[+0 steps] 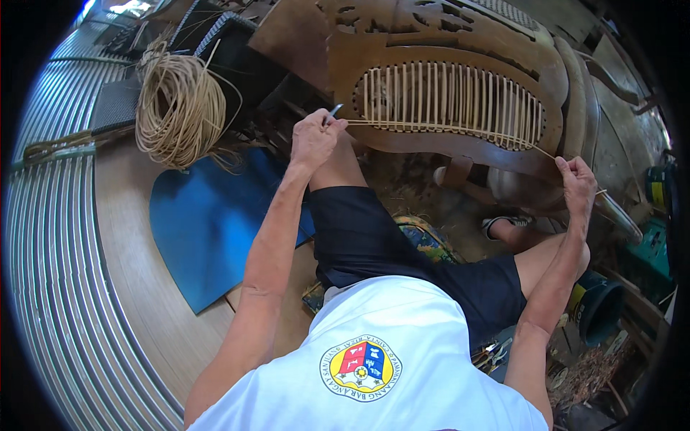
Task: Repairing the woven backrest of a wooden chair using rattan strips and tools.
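Observation:
A brown wooden chair frame with carved cut-outs has an oval opening laced with upright strips of pale cane. Along the lower rim of that opening, a strand of cane runs crosswise over the uprights. My left hand is closed at the left end of the oval, pinching cane there. A small pointed thing with a bluish-grey tip sticks up from the same hand; its kind is hidden. Beyond the right end of the oval, my right hand pinches the strand's other end, which looks taut.
A large coil of cane hangs at the left, over a blue sheet on a wooden bench. Corrugated metal lines the left side. At the lower right lie a dark bucket, a green case and scraps.

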`<state>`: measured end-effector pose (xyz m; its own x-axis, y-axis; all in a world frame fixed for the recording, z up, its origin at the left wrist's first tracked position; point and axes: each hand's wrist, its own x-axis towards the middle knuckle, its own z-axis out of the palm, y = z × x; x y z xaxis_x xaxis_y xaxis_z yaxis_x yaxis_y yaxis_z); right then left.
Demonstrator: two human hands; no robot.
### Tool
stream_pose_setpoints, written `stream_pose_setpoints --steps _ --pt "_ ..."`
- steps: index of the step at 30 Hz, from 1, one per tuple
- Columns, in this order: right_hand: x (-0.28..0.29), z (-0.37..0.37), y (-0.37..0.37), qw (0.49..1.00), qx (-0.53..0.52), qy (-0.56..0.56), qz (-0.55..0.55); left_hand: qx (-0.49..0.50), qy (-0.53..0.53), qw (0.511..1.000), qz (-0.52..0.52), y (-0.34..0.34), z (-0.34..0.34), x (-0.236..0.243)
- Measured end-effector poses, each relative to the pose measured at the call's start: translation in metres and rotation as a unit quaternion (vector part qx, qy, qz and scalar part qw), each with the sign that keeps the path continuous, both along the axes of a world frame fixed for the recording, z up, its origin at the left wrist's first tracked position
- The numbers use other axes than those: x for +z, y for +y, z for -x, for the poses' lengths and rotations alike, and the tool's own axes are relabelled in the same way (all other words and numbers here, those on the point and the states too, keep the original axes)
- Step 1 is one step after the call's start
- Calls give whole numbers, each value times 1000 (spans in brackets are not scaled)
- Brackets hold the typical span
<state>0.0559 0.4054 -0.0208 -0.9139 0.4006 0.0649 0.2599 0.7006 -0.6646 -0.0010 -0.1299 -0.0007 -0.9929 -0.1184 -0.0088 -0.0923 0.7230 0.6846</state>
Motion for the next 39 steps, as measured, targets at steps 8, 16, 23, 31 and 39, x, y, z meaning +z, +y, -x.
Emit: stream_pose_setpoints --steps 8,16,23,31,39 --pt "2 4 -2 999 30 -28 -15 0 39 999 25 -6 3 -7" --pt "35 -6 -39 961 119 185 -169 -67 228 966 104 91 -8 68" --pt "9 12 -84 944 285 132 -105 -363 116 923 54 252 -12 18" --pt "8 21 -83 943 277 110 -148 -350 138 922 89 265 -4 -1" --pt "11 24 -83 937 297 115 -146 -375 147 912 79 259 -4 0"
